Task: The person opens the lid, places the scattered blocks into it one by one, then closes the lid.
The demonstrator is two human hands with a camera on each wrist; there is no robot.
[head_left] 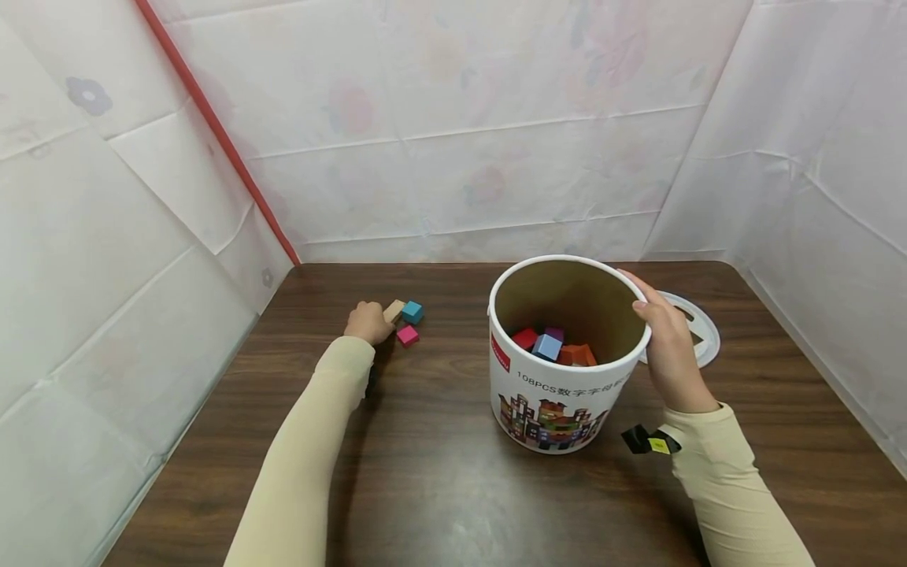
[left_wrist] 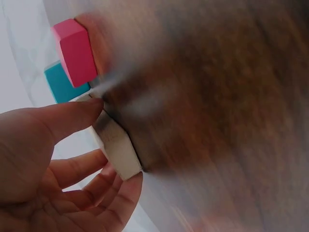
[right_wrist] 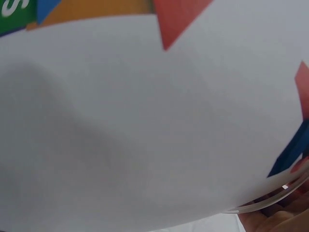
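Already I see several blocks inside the bucket (head_left: pixel 567 394), while my left hand (head_left: pixel 367 321) pinches the plain wooden block (left_wrist: pixel 116 145) on the table (head_left: pixel 425 488); blue block (head_left: pixel 412 312) and pink block (head_left: pixel 407 335) lie beside. My right hand (head_left: pixel 668 346) grips the bucket's rim. The lid (head_left: pixel 701 335) lies behind, nothing blocks.

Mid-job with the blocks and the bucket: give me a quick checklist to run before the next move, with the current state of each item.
1. Left hand has the natural wood block between thumb and fingers: ok.
2. Block lifted off the table: cannot tell.
3. Right hand steadies the bucket at its rim: ok.
4. Bucket open, blocks inside: ok.
5. Lid lies behind the bucket, out of the way: ok.
6. Pink block and teal block remain outside: not ok.
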